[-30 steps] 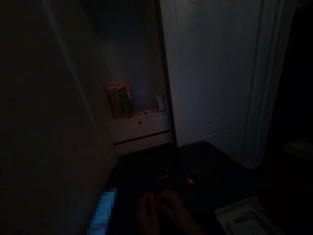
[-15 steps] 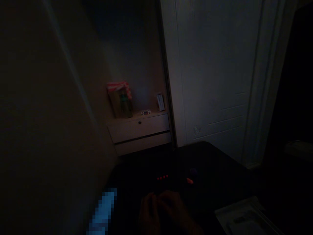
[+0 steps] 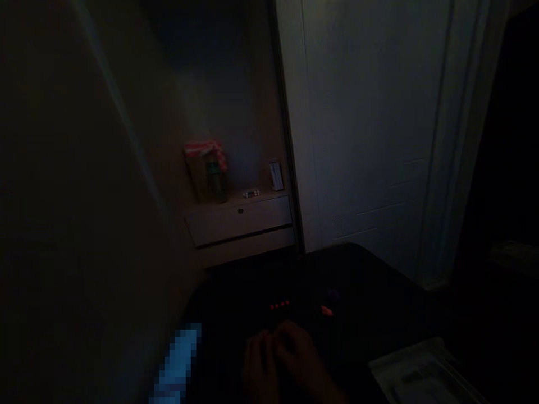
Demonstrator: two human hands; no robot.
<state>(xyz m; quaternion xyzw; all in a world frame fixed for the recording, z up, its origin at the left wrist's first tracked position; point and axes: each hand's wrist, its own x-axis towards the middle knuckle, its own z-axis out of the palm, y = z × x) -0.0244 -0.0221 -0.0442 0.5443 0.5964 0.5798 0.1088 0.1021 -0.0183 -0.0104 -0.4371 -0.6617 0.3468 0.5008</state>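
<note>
In the dim lower middle of the head view, my left hand [image 3: 259, 365] and my right hand [image 3: 300, 356] are close together over a dark table [image 3: 362, 269]. A small red piece [image 3: 266, 337] shows at the fingertips of my left hand, whose fingers are closed. My right hand is curled in a pinch beside it; whatever its fingertips may hold is hidden in the dark. Beyond the hands lies a row of several small red balls [image 3: 279, 305]. To their right rest an orange-pink lump [image 3: 327, 311] and a dark purple lump [image 3: 333, 295].
A pale flat packet [image 3: 421, 370] lies at the lower right. A blurred-out bright blue patch [image 3: 177, 365] is at the lower left. Behind the table stand a drawer unit [image 3: 244, 221], with a bag, a bottle and small items on top, and a white door [image 3: 362, 123].
My right hand has shifted slightly up, and its thumb and fingers now form a rounder pinch. The red piece at my left fingertips shows more clearly. The balls and lumps stay put.
</note>
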